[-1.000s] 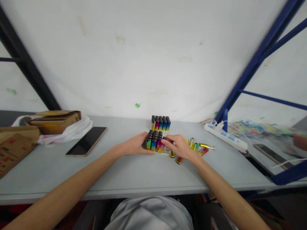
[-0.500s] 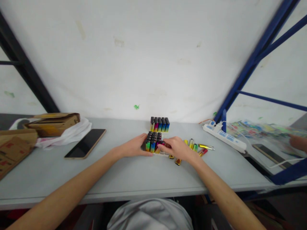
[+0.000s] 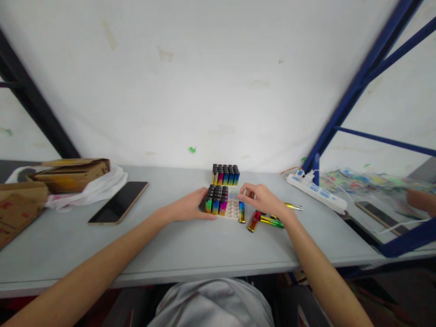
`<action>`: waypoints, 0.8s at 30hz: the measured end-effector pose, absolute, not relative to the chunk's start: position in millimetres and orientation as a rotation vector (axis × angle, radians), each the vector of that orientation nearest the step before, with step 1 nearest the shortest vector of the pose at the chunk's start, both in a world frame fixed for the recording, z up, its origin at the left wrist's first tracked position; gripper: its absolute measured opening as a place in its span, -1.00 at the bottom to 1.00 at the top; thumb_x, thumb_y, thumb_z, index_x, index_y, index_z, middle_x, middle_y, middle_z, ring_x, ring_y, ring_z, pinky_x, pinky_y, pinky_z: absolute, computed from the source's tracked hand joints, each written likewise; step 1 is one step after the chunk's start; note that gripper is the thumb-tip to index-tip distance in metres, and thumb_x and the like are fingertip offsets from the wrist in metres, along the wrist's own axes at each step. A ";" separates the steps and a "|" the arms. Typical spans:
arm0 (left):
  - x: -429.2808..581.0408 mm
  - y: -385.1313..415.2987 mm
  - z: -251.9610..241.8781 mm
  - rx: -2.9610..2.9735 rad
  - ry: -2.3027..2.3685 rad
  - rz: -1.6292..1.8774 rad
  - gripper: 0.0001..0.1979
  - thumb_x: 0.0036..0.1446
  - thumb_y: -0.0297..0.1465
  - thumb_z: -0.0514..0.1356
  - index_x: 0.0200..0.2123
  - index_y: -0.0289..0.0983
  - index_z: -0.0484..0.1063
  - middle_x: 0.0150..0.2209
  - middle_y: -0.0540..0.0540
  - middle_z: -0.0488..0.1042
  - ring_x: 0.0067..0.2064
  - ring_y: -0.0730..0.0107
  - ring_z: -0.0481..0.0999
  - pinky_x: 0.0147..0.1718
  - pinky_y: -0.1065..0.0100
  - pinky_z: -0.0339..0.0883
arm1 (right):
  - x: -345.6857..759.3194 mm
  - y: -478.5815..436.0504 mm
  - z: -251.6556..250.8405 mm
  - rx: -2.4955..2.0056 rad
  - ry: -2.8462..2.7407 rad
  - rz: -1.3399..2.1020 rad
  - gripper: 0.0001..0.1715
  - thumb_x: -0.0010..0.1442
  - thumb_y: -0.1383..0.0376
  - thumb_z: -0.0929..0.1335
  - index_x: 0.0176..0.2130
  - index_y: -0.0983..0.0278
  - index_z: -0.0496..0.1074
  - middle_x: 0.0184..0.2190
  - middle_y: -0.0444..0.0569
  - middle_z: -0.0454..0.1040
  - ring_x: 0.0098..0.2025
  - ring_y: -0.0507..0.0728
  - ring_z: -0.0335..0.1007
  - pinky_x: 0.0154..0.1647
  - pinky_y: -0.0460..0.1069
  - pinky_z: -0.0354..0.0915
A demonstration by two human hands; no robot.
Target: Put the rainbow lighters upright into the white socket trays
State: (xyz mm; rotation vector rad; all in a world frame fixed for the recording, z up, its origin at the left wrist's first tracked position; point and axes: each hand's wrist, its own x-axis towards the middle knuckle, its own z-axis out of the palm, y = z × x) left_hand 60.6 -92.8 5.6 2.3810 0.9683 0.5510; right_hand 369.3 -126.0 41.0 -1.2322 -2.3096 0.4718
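A white tray (image 3: 233, 209) of round-cornered slots holds several upright lighters (image 3: 215, 200) with black tops and shiny rainbow bodies, in columns on its left side. Bare slots show on its right. My left hand (image 3: 192, 205) grips the tray's left end, thumb along the front and fingers behind. Just right of the tray, my right hand (image 3: 259, 198) hovers with curled fingers apart and nothing visible between them. Below its fingertips lies a blue and gold lighter (image 3: 241, 212). A red lighter (image 3: 254, 221) and a green-gold lighter (image 3: 271, 221) lie close by, partly crowded under my right wrist.
Behind the tray stands another block of upright lighters (image 3: 225, 175). A phone (image 3: 118, 203), a cardboard box (image 3: 73, 175) and a white plastic bag (image 3: 102, 187) are at left. To the right lie a power strip (image 3: 316, 193) and another phone (image 3: 381, 218); another person's hand (image 3: 422, 200) shows there.
My right hand has come off the tray, moving right and up. A purple lighter now stands upright in the front row. The loose lighters have shifted. My left hand stays at the tray.
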 end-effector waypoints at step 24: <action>51.0 -87.0 7.0 2.467 1.020 0.553 -0.18 0.01 -0.01 0.46 0.24 -0.29 0.40 0.19 -0.26 0.50 0.20 -0.12 0.48 0.29 0.02 0.31 | 367.1 -106.3 9.8 -1.203 -2.073 0.540 -0.60 0.37 0.20 0.36 0.14 0.26 0.42 -0.12 0.06 0.57 -0.12 0.19 0.49 -0.02 0.08 0.35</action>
